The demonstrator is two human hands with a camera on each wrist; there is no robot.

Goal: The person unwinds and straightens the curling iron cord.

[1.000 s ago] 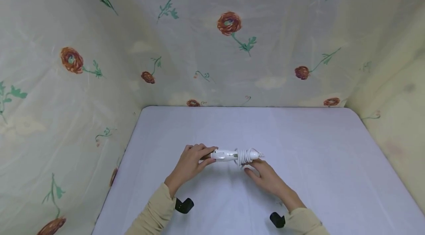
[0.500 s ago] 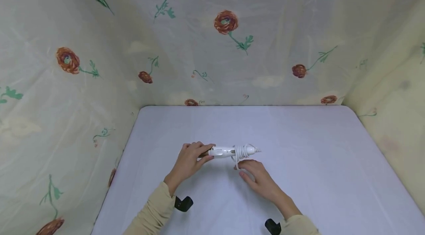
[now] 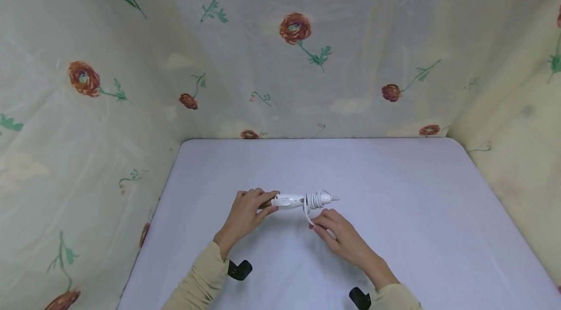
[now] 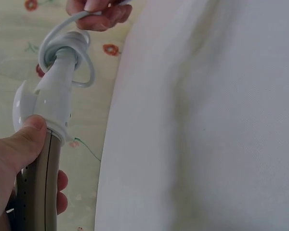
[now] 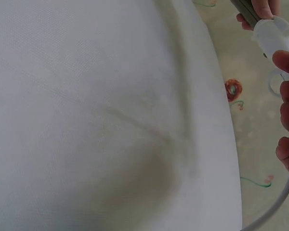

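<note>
A curling iron with a white handle and a brownish barrel is held in the air above the table. My left hand grips it by the barrel, thumb just below the white lever. The white power cord is wound in several coils round the handle's far end. One loop of cord hangs below the coils, and my right hand pinches it between thumb and fingers. In the right wrist view the cord runs down past the curled fingers.
A white-covered table lies under both hands. Flowered cloth hangs behind it and at both sides. Black wrist-worn pieces stick out near the sleeves.
My right hand has moved left from the handle's tip to below the coils and now draws a loop of cord down. My left hand keeps its grip on the curling iron.
</note>
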